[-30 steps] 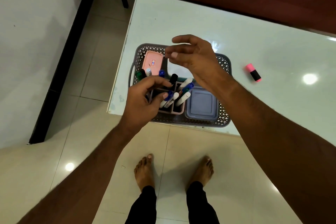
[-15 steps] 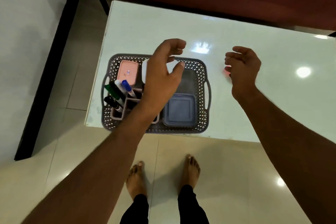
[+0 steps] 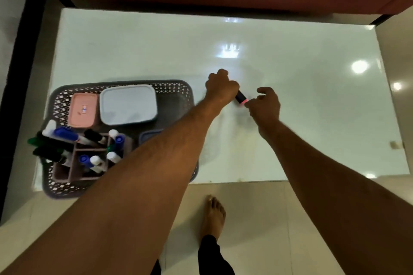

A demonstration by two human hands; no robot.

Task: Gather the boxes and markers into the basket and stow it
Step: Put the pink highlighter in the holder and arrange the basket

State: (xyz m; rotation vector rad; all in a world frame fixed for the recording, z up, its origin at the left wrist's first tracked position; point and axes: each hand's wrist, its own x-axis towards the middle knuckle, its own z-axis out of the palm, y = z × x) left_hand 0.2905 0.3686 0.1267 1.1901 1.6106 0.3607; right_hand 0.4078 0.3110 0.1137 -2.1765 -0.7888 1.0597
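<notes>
Both hands now off the basket (image 3: 178,91) and out over the bare stretch of the white table (image 3: 312,118), where a second ago both were busy above the marker holder (image 3: 73,163). Left hand (image 3: 221,89) curled into a fist around the black end of the pink highlighter (image 3: 241,98), apparently clamped on it; right hand (image 3: 264,105) just beside, fingers loosely bent and partly apart, thumb and forefinger close to the pink tip, though contact there too blurred to call. Highlighter no longer lying alone to the right of the basket as half a second back, now caught between the two hands, lifted or still on the glass impossible to tell. Inside the basket: pink box (image 3: 83,109) and pale box (image 3: 127,104) side by side along the far wall, a blue-grey box (image 3: 148,136) mostly hidden under the left forearm, markers (image 3: 67,138) bristling from the holder in the near left corner. By the look of it, the last stray piece in hand, so only the drop into the basket and the stowing left. Possibly a loose cap being seated first; hard to say.
</notes>
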